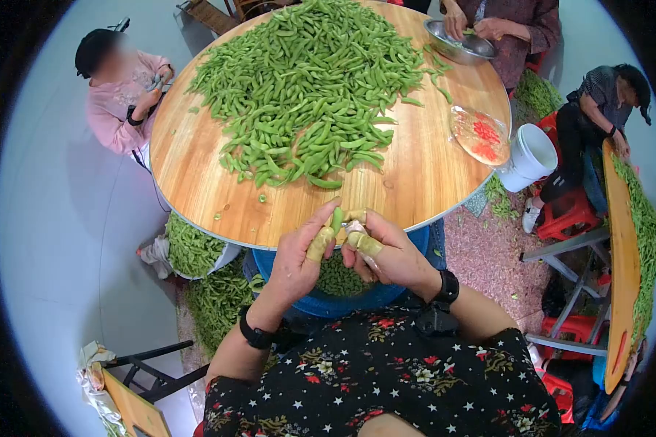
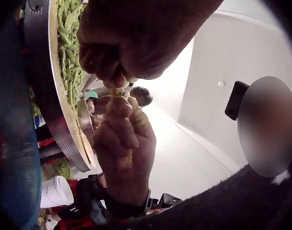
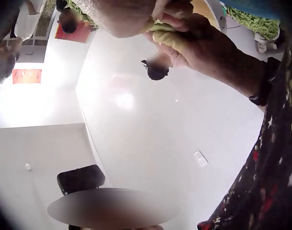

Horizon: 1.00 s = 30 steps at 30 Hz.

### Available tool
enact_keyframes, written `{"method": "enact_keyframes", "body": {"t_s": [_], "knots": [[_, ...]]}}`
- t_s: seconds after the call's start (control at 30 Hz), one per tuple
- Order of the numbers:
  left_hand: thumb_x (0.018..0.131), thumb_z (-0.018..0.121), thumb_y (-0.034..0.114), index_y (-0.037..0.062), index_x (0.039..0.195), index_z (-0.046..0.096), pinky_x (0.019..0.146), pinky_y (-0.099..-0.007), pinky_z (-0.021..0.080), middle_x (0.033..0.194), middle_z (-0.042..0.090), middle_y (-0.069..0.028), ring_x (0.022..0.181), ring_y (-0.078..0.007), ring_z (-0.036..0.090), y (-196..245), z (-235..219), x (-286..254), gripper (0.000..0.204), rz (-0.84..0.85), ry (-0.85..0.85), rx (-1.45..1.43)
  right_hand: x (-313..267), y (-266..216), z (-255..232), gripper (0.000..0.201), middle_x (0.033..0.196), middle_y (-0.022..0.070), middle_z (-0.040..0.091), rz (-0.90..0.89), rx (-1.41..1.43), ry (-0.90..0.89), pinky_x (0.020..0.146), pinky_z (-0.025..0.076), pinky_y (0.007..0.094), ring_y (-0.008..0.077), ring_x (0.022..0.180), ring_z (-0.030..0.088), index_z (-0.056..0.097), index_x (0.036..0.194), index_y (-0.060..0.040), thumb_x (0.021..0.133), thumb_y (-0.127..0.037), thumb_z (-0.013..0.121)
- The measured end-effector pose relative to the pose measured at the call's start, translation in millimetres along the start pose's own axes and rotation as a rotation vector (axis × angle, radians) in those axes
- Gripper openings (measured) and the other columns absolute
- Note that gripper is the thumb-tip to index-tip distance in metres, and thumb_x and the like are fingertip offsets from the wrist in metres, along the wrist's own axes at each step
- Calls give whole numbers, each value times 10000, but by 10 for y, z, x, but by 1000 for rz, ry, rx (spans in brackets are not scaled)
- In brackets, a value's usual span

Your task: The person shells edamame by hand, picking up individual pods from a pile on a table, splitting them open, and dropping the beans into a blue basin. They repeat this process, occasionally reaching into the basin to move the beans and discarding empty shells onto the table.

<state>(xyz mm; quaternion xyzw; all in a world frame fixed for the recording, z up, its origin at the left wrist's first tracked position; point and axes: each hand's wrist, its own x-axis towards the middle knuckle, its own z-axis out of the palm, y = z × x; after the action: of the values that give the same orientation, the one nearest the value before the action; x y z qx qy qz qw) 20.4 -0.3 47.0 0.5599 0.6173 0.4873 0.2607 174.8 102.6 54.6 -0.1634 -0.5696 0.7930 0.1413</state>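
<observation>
A green edamame pod (image 1: pixel 337 218) stands upright between the thumb and forefinger of my left hand (image 1: pixel 302 255), just over the table's near edge. My right hand (image 1: pixel 395 255) meets it from the other side, its thumb and curled forefinger pinching close at the pod. Yellowish coverings wrap both thumbs and the right forefinger. In the right wrist view, part of the pod (image 3: pixel 161 27) shows between the hands. The left wrist view has the fingertips of both hands together, mostly in shadow. Below the hands, a blue tub (image 1: pixel 393 297) holds small green beans (image 1: pixel 339 280).
A large heap of pods (image 1: pixel 313 87) covers much of the round wooden table (image 1: pixel 189 186). On its right lie a bagged flat item with red print (image 1: pixel 481 135) and a metal bowl (image 1: pixel 452 49). A white bucket (image 1: pixel 517 171) stands beside it. Other people sit around.
</observation>
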Motion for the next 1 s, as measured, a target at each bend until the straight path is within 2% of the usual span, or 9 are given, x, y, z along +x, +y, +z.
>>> {"method": "enact_keyframes", "body": {"t_s": [0.23,0.3,0.5,0.6,0.73,0.8,0.9,0.93,1.0], "knots": [[924,446,64,44,1362,448,577,-284,457,737,581,-69,613,-158,542,108,22,23,439,60,15,154,-37,10,-28,157,743,25,531,-14,30,-16,434,358,213,77,488,450,441,1103,-47,979,-141,424],[913,443,41,47,1359,452,581,-296,470,775,615,-97,617,-178,567,128,8,-6,446,437,26,518,-97,-51,-10,149,736,22,532,-38,-50,-29,433,354,209,73,486,445,442,1097,-52,980,-144,422],[952,432,124,38,1349,464,579,-250,428,678,509,-21,588,-113,486,169,-12,-54,407,70,0,-20,-185,-211,24,138,739,14,543,35,38,-73,441,359,209,63,498,447,451,1073,-65,982,-167,430],[887,450,3,69,1374,445,581,-262,450,674,527,-44,603,-136,530,103,11,-53,492,71,-12,-3,-156,-173,28,132,738,14,544,52,-17,-36,445,361,211,62,505,450,462,1058,-67,980,-169,432],[890,453,7,77,1373,450,577,-266,451,680,538,-51,599,-136,534,136,-2,-54,488,92,-10,73,-138,-127,31,115,730,11,540,47,-72,-14,449,361,210,62,508,450,466,1027,-67,982,-166,427],[888,479,12,88,1374,453,552,-278,442,673,513,-49,584,-137,520,92,-11,-73,493,435,47,535,-142,-51,17,110,709,5,530,-154,-296,-2,437,351,211,61,497,445,460,1002,-72,978,-176,433],[919,492,71,93,1378,446,529,-293,434,663,467,-32,574,-130,495,129,10,-47,462,493,88,437,-124,-181,9,110,697,5,531,-84,-277,-59,425,347,215,61,486,446,453,982,-80,970,-189,445],[919,492,71,93,1378,446,529,-293,434,663,467,-32,574,-130,495,152,7,-46,462,486,85,434,-87,-236,16,108,674,11,539,18,-95,-78,369,322,220,71,432,436,465,1009,-99,959,-194,455],[968,471,168,96,1379,442,483,-266,386,661,429,0,558,-95,434,190,-5,-31,418,82,-16,-19,-19,-267,-21,117,663,14,543,114,13,-81,343,305,221,75,405,427,472,1036,-108,957,-193,453]]}}
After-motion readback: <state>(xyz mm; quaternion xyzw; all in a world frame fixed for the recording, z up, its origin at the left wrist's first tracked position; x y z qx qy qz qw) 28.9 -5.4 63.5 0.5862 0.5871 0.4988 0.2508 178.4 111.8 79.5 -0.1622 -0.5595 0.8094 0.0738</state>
